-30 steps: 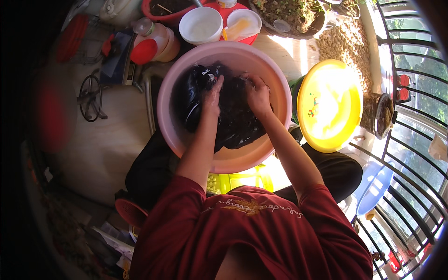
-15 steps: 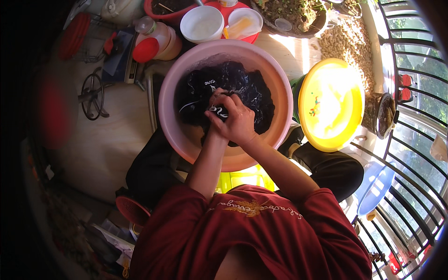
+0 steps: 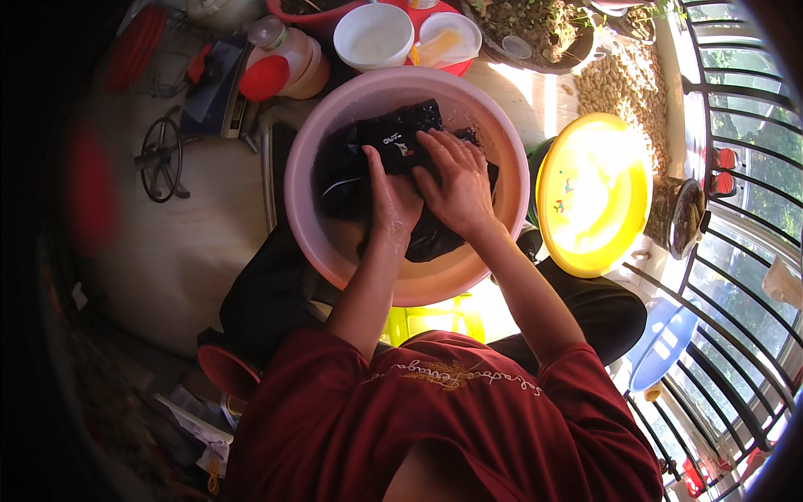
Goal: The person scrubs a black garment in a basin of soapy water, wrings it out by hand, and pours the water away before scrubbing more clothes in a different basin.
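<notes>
A wet black garment (image 3: 393,130) with small white lettering and a white emblem lies bunched in the pink basin (image 3: 299,205), partly under water. My left hand (image 3: 395,201) is inside the basin against the cloth, its thumb stretched up and apart. The left hand's other fingers are largely hidden by the garment and my other hand. Palm down, my right hand (image 3: 462,182) rests on the garment beside the emblem, with its fingers extended and slightly spread. Both hands look wet.
Right of the basin stands a sunlit yellow basin (image 3: 545,201), with a blue basin (image 3: 665,343) by the window bars. A white bowl (image 3: 374,38) and a red-lidded jar (image 3: 284,74) stand beyond. Peanuts (image 3: 623,88) lie spread near a planter (image 3: 577,54).
My hands were clasped together around bunched cloth. They have come apart; the right hand has moved right and flattened, and the garment is more spread out, its emblem showing.
</notes>
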Demonstrator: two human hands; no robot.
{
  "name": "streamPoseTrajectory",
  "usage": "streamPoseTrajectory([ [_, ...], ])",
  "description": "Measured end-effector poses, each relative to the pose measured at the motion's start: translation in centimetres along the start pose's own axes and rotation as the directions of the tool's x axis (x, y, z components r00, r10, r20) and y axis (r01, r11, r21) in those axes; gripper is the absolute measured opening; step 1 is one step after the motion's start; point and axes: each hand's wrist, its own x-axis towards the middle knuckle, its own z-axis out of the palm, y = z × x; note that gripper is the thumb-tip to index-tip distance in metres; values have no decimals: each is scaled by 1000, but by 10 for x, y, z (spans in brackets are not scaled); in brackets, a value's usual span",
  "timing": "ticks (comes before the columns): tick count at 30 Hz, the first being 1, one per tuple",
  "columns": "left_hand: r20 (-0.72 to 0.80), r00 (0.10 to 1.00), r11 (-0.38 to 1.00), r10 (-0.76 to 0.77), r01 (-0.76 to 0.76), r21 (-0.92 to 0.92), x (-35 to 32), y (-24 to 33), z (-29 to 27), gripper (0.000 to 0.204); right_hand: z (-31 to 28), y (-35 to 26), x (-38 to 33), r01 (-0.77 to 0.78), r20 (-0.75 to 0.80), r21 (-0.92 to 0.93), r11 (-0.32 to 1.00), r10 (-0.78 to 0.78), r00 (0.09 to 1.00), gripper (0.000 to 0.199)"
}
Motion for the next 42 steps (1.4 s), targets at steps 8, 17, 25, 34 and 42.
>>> streamPoseTrajectory([
  [8,-70,993,995,-96,93,-48,-10,1,-17,89,41,24,35,-280,366,-101,955,297,882,63],
  [17,45,995,990,86,-80,-118,-23,25,7,87,-53,-45,-30,83,156,255,963,-125,980,36],
  [25,69,997,998,23,-19,-57,-27,11,4,60,-23,-73,-55,180,84,89,980,-187,979,32],
  [34,-80,997,996,3,-9,-84,-16,14,-4,27,21,-6,9,-222,-93,140,965,236,967,32],
  [42,-34,983,719,183,-110,686,17,47,-24,30,14,43,-13,-296,243,123,947,260,935,71],
])
